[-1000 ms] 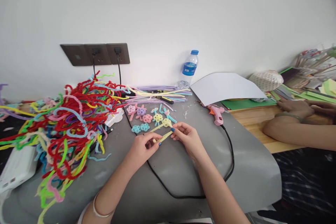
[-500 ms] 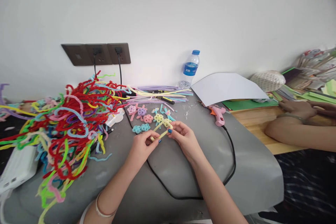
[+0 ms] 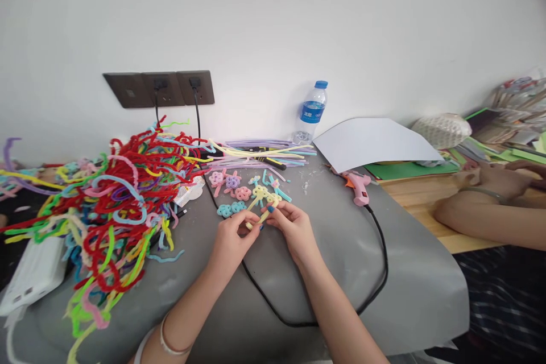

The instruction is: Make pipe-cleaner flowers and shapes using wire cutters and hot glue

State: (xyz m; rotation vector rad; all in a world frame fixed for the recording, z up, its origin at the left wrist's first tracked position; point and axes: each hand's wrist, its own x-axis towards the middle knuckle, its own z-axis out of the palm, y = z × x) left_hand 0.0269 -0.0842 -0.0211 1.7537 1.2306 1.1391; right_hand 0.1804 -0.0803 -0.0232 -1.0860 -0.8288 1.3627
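My left hand (image 3: 232, 236) and my right hand (image 3: 292, 227) meet over the grey mat (image 3: 298, 273), both pinching a pale yellow pipe cleaner (image 3: 265, 215) whose far end is bent into a small flower loop. Fingers of both hands are closed on it. Just beyond lie several finished pipe cleaner flowers (image 3: 239, 190) in pink, purple, blue and yellow.
A big tangle of coloured pipe cleaners (image 3: 106, 199) fills the left. Straight pipe cleaners (image 3: 260, 151) lie at the back by a water bottle (image 3: 311, 111). A pink glue gun (image 3: 359, 187) with a black cord (image 3: 375, 284) sits right. Another person's arms (image 3: 490, 205) rest on the wooden table.
My two hands have drawn closer together and slightly left, shortening the visible yellow pipe cleaner between them. The view has shifted a little.
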